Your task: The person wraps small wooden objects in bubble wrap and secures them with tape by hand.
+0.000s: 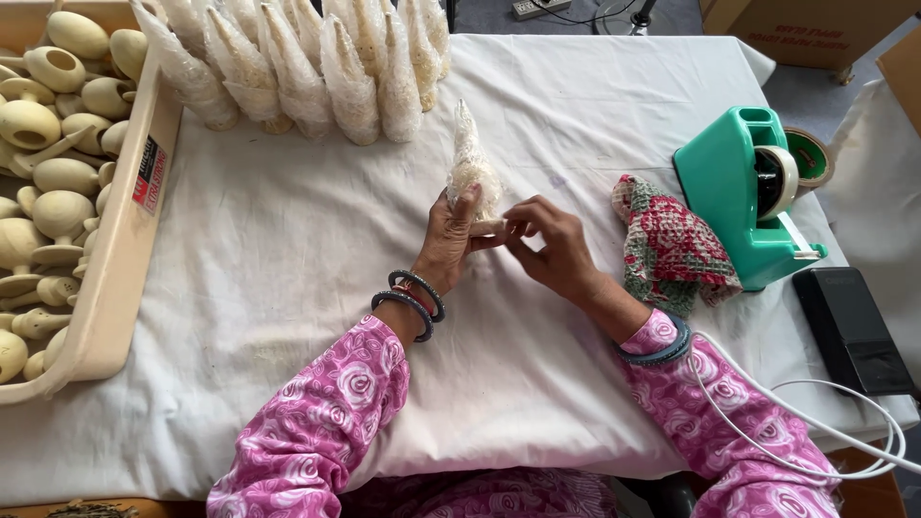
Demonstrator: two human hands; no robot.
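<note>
White cloth (288,249) covers the whole table, a little wrinkled and soft under my wrists. At the far left sits a cream tray (120,249) heaped with pale, smooth wooden pieces (48,125), rounded heads on short stems, bare and hard-looking. Along the far edge stands a row of wrapped cones (307,67), each in white foam net, leaning on one another.

My left hand (451,240) is closed around the wrapped piece (470,163) near the middle of the table, thumb and fingers clasped about its wider lower part, its twisted tip pointing away from me. The net is springy and a bit grippy, so it should not slide; the wood inside feels like something light but stiff, best held low at the thick end, not by the flimsy tip. My right hand (547,245) pinches at the bare stem end just beside my left fingers, fingertips closed on it or on the wrap's edge, I cannot tell which.

Right of my hands lies a crumpled red, green and white cloth (672,249). Next to it stands a teal tape dispenser (739,192), hard plastic, with a roll mounted. At the near right rests a flat black device (849,331), with a white cable (815,460) looping past my sleeve.
</note>
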